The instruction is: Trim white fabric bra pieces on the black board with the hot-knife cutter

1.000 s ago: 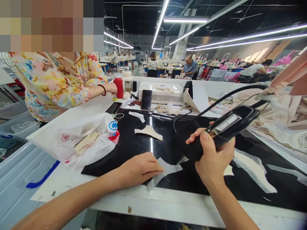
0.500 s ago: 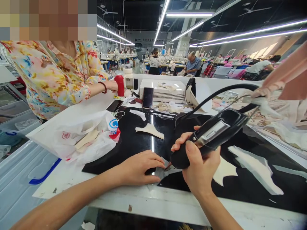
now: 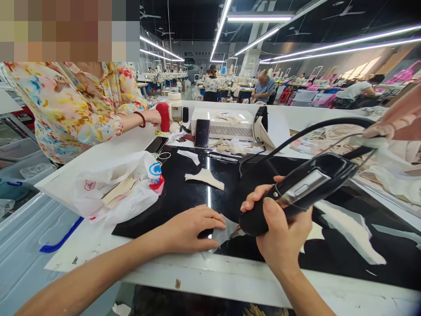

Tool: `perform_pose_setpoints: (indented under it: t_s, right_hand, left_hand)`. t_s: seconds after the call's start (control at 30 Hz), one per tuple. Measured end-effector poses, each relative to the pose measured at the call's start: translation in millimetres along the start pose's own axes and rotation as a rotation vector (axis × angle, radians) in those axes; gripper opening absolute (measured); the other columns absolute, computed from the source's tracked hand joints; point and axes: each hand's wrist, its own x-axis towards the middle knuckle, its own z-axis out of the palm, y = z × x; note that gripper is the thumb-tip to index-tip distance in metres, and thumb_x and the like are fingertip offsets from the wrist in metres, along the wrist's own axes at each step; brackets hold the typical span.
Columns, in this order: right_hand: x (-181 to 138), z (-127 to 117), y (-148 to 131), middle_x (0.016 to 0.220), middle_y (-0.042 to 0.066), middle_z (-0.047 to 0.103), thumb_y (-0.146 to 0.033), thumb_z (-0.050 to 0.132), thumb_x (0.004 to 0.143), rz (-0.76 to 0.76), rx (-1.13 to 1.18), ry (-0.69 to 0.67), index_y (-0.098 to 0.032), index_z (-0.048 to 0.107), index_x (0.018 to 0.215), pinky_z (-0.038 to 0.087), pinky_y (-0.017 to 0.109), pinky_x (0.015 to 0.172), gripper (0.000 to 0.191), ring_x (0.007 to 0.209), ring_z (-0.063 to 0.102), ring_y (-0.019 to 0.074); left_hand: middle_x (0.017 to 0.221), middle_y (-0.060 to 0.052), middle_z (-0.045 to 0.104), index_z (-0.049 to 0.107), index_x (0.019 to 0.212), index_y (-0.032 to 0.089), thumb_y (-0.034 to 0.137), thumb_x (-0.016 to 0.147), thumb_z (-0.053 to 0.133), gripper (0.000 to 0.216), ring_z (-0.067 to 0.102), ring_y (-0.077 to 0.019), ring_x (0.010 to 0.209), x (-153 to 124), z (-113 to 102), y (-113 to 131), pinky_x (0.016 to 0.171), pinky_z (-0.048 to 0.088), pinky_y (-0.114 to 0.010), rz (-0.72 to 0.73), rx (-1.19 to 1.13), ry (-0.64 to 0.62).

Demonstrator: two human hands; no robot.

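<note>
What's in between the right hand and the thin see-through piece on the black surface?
Just the black tool that the right hand holds: its metal tip points down at the see-through piece. Nothing else visible is in the way. The left hand is at the piece's other side.

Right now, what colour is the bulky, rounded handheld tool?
The handheld tool is mostly black, with a silvery metal plate; clearest in the head view.
</note>
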Motion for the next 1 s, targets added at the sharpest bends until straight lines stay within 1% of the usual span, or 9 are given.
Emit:
perform_pose_setpoints:
  t_s: [0.07,0.13,0.27,0.33,0.47,0.6,0.8,1.0]
  right_hand:
    - [-0.2,0.0,0.4,0.080,-0.004,0.063,-0.032,0.073,0.088,-0.001,-0.002,-0.006,-0.029,0.054,0.118,0.054,0.035,0.061,0.035,0.061,0.060,0.0144]
    - [0.6,-0.2,1.1,0.080,-0.004,0.063,-0.032,0.073,0.088,-0.005,-0.001,-0.012,-0.029,0.054,0.117,0.054,0.035,0.061,0.034,0.060,0.060,0.0142]
    - [6.8,-0.7,5.1,0.079,-0.004,0.064,-0.032,0.075,0.087,-0.044,-0.008,0.000,-0.027,0.054,0.119,0.054,0.034,0.059,0.038,0.059,0.060,0.0145]
    - [11.4,-0.6,8.0,0.078,-0.004,0.064,-0.032,0.075,0.088,-0.058,-0.017,0.013,-0.026,0.055,0.123,0.053,0.033,0.059,0.041,0.059,0.060,0.0144]
    - [18.5,-0.3,12.9,0.078,-0.004,0.064,-0.034,0.075,0.088,-0.069,-0.035,0.033,-0.025,0.054,0.126,0.054,0.034,0.060,0.045,0.059,0.060,0.0144]
    - [20.0,0.3,12.6,0.078,-0.005,0.064,-0.035,0.075,0.087,-0.069,-0.047,0.037,-0.025,0.055,0.125,0.053,0.034,0.060,0.044,0.059,0.059,0.0143]
    - [14.1,5.0,3.6,0.079,-0.005,0.064,-0.034,0.075,0.087,-0.038,0.012,0.051,-0.025,0.055,0.122,0.053,0.033,0.059,0.042,0.060,0.059,0.0135]
    - [6.9,8.1,4.4,0.079,-0.005,0.064,-0.034,0.076,0.086,-0.023,0.035,0.014,-0.027,0.054,0.118,0.053,0.034,0.061,0.040,0.059,0.060,0.0139]
  left_hand:
    - [0.131,-0.010,0.066,0.066,0.128,0.022,0.028,0.088,0.074,0.041,0.060,-0.0245,0.121,-0.6,0.0,-0.3,0.112,0.041,-0.041,-0.003,0.004,0.005]
    - [0.133,-0.010,0.065,0.066,0.127,0.023,0.028,0.090,0.072,0.038,0.058,-0.0246,0.125,-1.2,-0.3,-0.2,0.114,0.039,-0.042,-0.002,0.015,0.012]
    - [0.137,-0.007,0.064,0.065,0.128,0.026,0.028,0.094,0.068,0.034,0.054,-0.0235,0.134,-2.2,-1.3,1.1,0.123,0.023,-0.049,0.005,0.013,-0.006]
    - [0.136,-0.006,0.066,0.064,0.128,0.026,0.027,0.094,0.068,0.035,0.054,-0.0232,0.135,-2.5,-1.9,2.0,0.124,0.020,-0.050,-0.002,-0.006,-0.035]
    - [0.137,-0.006,0.065,0.064,0.128,0.026,0.026,0.091,0.070,0.037,0.055,-0.0231,0.134,-2.1,-3.5,3.8,0.124,0.018,-0.051,-0.040,-0.024,-0.076]
    - [0.138,-0.006,0.064,0.064,0.128,0.027,0.027,0.090,0.072,0.039,0.054,-0.0234,0.134,-1.8,-5.0,4.7,0.124,0.019,-0.051,-0.052,-0.018,-0.074]
    - [0.139,-0.006,0.063,0.063,0.129,0.028,0.028,0.089,0.073,0.042,0.055,-0.0242,0.134,-2.3,-6.1,3.9,0.123,0.020,-0.054,-0.048,-0.016,-0.068]
    - [0.140,-0.006,0.062,0.062,0.132,0.029,0.028,0.089,0.072,0.044,0.054,-0.0245,0.135,-2.8,-5.4,3.6,0.123,0.020,-0.054,-0.040,-0.013,-0.066]
